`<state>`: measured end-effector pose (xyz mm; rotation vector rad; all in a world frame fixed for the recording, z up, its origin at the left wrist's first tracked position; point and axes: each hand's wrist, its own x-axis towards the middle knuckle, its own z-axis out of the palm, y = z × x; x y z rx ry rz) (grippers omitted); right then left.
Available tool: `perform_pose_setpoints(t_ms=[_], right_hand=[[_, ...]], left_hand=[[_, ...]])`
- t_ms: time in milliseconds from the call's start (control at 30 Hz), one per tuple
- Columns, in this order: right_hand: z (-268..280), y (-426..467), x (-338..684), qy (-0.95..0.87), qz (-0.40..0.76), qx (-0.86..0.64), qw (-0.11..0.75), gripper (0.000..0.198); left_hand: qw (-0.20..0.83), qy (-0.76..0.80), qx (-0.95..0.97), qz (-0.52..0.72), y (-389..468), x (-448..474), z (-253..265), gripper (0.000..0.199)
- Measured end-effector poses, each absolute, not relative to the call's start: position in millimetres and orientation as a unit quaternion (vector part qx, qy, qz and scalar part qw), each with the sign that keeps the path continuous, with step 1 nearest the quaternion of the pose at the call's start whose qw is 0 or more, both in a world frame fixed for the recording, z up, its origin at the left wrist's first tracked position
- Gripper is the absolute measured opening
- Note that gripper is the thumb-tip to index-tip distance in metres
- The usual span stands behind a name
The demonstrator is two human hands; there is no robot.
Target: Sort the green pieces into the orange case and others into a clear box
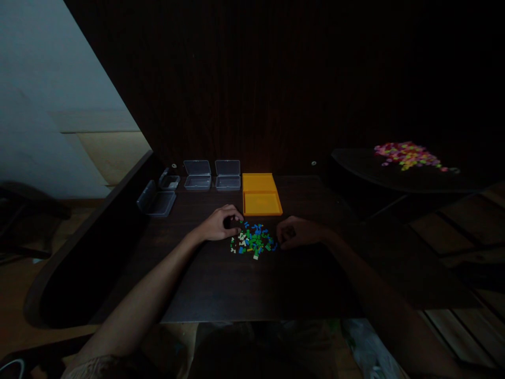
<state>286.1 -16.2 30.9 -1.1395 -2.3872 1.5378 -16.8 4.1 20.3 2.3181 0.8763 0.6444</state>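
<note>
A loose pile of small plastic building bricks (pixel 256 241), green, blue, cream and yellow, lies on the dark table between my hands. My left hand (pixel 220 223) is at the pile's left edge, thumb and forefinger apart, with a small green piece near the forefinger tip. On the opposite side, my right hand (pixel 302 231) rests with curled fingers, their tips close to the thumb beside some blue pieces. Dim light hides whatever may be between those fingertips. Just behind the pile stands an open yellow box (pixel 262 213), its lid tipped back.
Behind my left hand are open clear plastic boxes, among them one in the middle (pixel 228 182), one beside it (pixel 198 182) and one farther left (pixel 161 204). A heap of pink, red and yellow pieces (pixel 410 155) lies on a dark curved surface at right. A dark panel rises behind.
</note>
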Motion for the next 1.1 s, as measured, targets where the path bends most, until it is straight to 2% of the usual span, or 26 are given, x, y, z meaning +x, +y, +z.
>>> perform_pose_setpoints(t_ms=[267,500,733,1100], right_hand=[[32.7,-17.5,285.4,-0.768,0.51,-0.385,0.041,0.027],[32.9,-15.4,297.8,-0.734,0.533,-0.42,0.012,0.035],[34.3,-13.9,300.3,-0.742,0.53,-0.41,0.009,0.027],[37.7,-12.9,305.4,-0.749,0.513,-0.42,0.008,0.028]], left_hand=[[0.283,0.325,0.864,0.258,7.5,-16.6,12.8,0.014],[0.298,0.326,0.855,0.273,8.0,-16.7,12.4,0.017],[0.317,0.332,0.839,0.292,7.4,-16.1,14.6,0.015],[0.295,0.327,0.855,0.275,7.3,-20.0,16.7,0.007]])
